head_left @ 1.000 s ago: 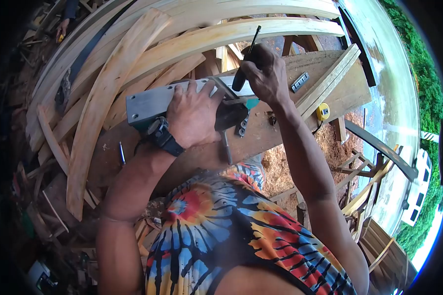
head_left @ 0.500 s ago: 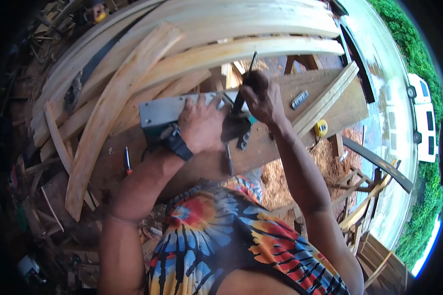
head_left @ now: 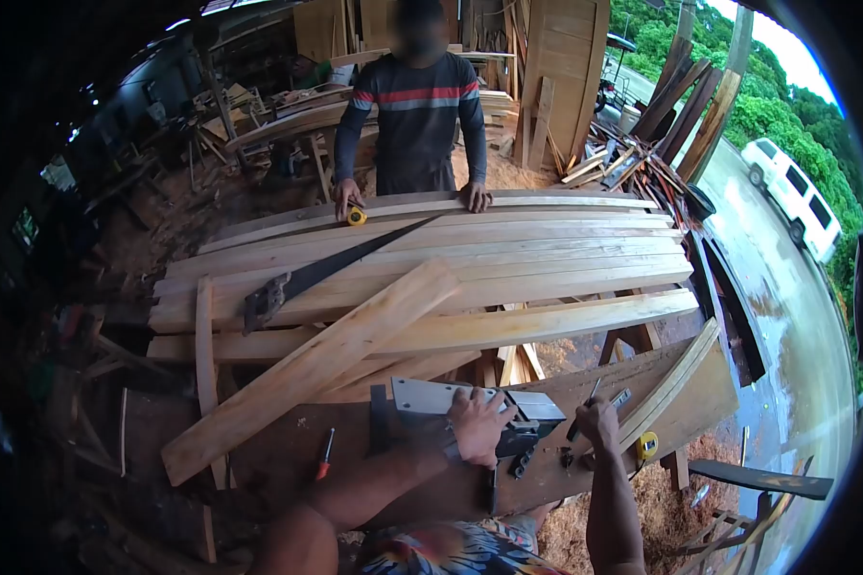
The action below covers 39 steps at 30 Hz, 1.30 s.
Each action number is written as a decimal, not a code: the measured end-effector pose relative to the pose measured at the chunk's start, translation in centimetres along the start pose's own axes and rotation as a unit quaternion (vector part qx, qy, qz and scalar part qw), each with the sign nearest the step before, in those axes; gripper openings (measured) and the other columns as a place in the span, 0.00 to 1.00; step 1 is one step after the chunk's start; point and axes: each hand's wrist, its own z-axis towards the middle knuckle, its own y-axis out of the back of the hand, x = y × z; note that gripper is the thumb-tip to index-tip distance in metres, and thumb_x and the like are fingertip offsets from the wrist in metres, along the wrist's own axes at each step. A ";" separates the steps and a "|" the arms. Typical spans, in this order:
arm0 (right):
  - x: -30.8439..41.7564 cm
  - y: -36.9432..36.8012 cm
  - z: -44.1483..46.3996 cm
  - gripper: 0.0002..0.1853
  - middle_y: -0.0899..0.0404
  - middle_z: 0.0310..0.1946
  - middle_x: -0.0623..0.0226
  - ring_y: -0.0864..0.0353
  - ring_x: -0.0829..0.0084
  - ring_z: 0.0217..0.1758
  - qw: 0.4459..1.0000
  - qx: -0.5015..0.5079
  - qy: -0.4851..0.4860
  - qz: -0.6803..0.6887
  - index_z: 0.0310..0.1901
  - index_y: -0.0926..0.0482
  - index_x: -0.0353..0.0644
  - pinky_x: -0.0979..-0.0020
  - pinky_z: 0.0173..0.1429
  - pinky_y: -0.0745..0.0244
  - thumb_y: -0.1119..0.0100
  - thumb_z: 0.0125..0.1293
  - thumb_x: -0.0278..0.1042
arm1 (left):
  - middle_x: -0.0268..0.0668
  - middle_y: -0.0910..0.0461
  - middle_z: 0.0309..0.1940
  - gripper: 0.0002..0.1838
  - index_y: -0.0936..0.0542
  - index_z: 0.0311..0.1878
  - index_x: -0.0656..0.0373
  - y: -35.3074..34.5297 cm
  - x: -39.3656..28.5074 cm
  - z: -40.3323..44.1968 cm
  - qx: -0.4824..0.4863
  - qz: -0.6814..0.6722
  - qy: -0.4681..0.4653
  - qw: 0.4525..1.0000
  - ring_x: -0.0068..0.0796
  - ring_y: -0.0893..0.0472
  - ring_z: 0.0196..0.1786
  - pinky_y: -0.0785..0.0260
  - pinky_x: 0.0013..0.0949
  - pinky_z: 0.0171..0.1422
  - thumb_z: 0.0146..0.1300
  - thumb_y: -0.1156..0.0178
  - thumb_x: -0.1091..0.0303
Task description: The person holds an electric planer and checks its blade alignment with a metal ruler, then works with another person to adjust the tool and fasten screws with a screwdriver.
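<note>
My left hand (head_left: pixel 479 426) lies with fingers spread on the metal sole of what looks like an upturned electric planer (head_left: pixel 422 395). My right hand (head_left: pixel 599 422), to the right of the planer, is closed around a thin-shafted tool (head_left: pixel 595 387); its shaft points up, and its exact kind is unclear. A small dark part with round holes (head_left: pixel 521 465) lies just in front of the planer. Left of my left forearm is a red-handled screwdriver (head_left: pixel 325 462). A yellow tape measure (head_left: pixel 647 445) sits to the right of my right hand.
Long planks (head_left: pixel 547 259) lie side by side beyond the workbench (head_left: pixel 288 431), with a handsaw (head_left: pixel 331 268) on them. A loose board (head_left: pixel 326 369) crosses them diagonally. A co-worker (head_left: pixel 417 115) stands opposite, one hand by a tape measure (head_left: pixel 357 217). Wood shavings (head_left: pixel 585 522) cover the floor.
My view has tilted up, bringing the co-worker and handsaw into sight. My right hand has moved away from the planer to the right with the tool; my left hand stays on the planer.
</note>
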 end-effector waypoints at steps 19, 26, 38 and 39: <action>3.6 2.8 -7.9 0.17 0.15 0.45 0.53 0.15 0.57 0.48 0.885 0.023 0.397 0.243 0.49 0.12 0.39 0.62 0.53 0.21 0.29 0.56 0.29 | 0.45 0.24 0.63 0.54 0.22 0.66 0.49 -0.5 0.1 0.3 -0.036 0.051 -0.014 0.998 0.52 0.23 0.61 0.31 0.57 0.61 0.30 0.18 0.40; 3.9 -0.7 -8.8 0.21 0.16 0.46 0.56 0.17 0.59 0.53 0.847 0.027 0.438 0.299 0.51 0.11 0.39 0.64 0.58 0.23 0.24 0.53 0.23 | 0.45 0.24 0.61 0.56 0.23 0.69 0.46 -1.4 0.3 0.4 -0.052 0.033 -0.016 0.998 0.52 0.23 0.63 0.34 0.58 0.64 0.29 0.17 0.41; 3.9 -1.7 -8.3 0.19 0.18 0.44 0.64 0.18 0.67 0.49 0.842 0.037 0.416 0.341 0.49 0.10 0.42 0.68 0.57 0.25 0.22 0.54 0.20 | 0.40 0.19 0.56 0.48 0.22 0.68 0.41 -0.4 -0.3 -0.1 -0.043 0.073 -0.016 0.996 0.46 0.18 0.60 0.24 0.51 0.61 0.36 0.20 0.45; 4.0 -1.6 -7.9 0.19 0.18 0.43 0.64 0.19 0.67 0.49 0.839 0.033 0.425 0.336 0.49 0.10 0.42 0.69 0.57 0.25 0.22 0.54 0.20 | 0.40 0.19 0.55 0.48 0.22 0.68 0.40 -0.4 -0.1 0.1 -0.055 0.078 -0.021 0.995 0.47 0.17 0.59 0.23 0.51 0.61 0.36 0.21 0.45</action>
